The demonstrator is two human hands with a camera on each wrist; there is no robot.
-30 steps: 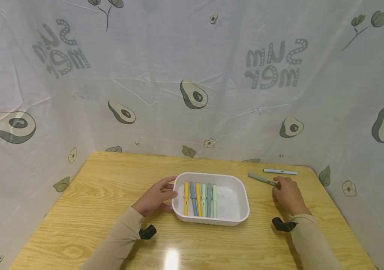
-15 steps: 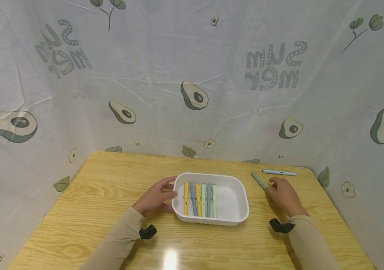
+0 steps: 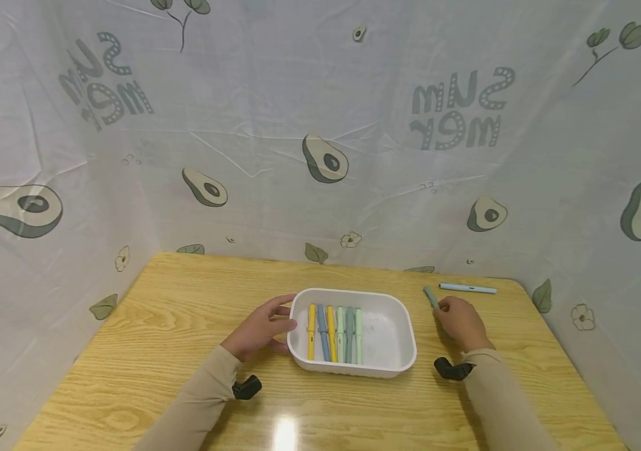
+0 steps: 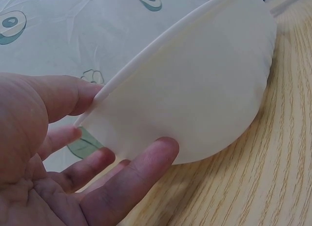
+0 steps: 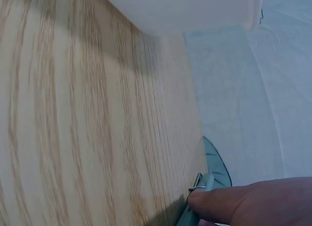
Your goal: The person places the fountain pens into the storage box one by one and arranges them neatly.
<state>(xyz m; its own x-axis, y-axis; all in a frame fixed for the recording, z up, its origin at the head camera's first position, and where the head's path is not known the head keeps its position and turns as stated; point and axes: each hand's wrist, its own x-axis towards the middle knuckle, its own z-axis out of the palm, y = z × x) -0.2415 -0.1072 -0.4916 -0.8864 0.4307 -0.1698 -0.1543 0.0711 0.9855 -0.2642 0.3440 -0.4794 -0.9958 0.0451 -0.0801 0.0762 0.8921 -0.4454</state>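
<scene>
At the near-left end of a white plastic tray, my left hand holds the tray, thumb over the rim and other fingers against the outer wall. My right hand, right of the tray, pinches a dark green pen between thumb and fingers; its far end sticks out towards the back of the table. The pen's metal clip shows beside the thumb in the right wrist view; the rest is hidden by the hand. Several yellow, blue and green pens lie side by side in the tray's left part.
A light blue pen lies near the back right edge of the wooden table. A white curtain printed with avocados stands behind and at both sides. Each wrist carries a black device.
My right hand has drawn left towards the tray; the green pen has turned from nearly sideways to pointing away. My left hand and the tray stay put.
</scene>
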